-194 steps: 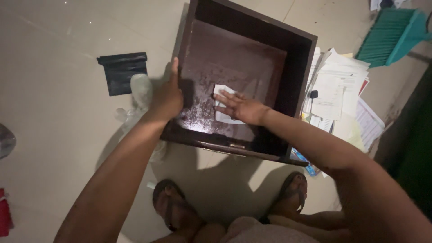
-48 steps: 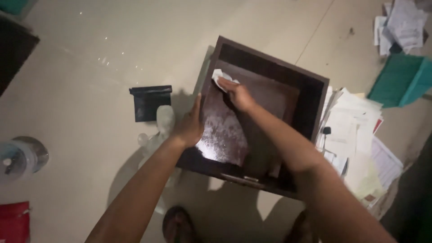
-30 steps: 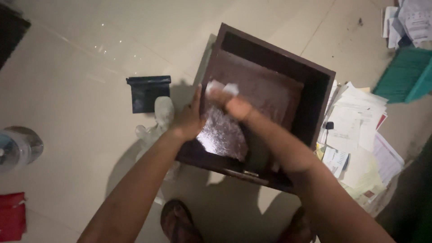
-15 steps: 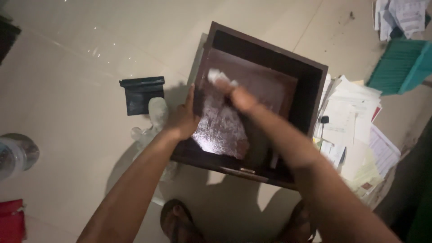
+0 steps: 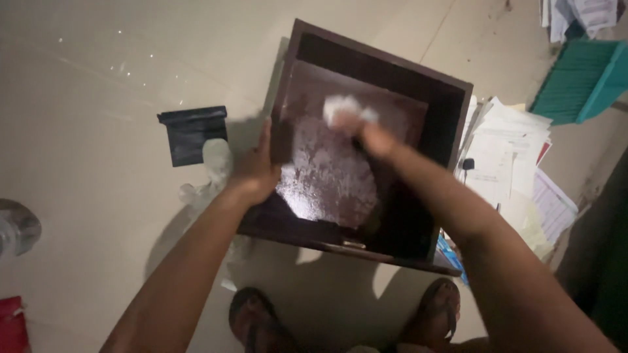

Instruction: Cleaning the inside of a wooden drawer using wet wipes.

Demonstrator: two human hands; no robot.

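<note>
Dim room, light glaring off the wet drawer bottom [image 5: 327, 183], right hand [image 5: 366, 134] motion-blurred, arm shadows on the floor [image 5: 98, 98].

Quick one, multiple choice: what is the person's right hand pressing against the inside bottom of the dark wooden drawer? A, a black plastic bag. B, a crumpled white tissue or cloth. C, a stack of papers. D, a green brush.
B: the right hand holds a crumpled white wad against the drawer bottom, while the left hand grips the drawer's left wall.
</note>
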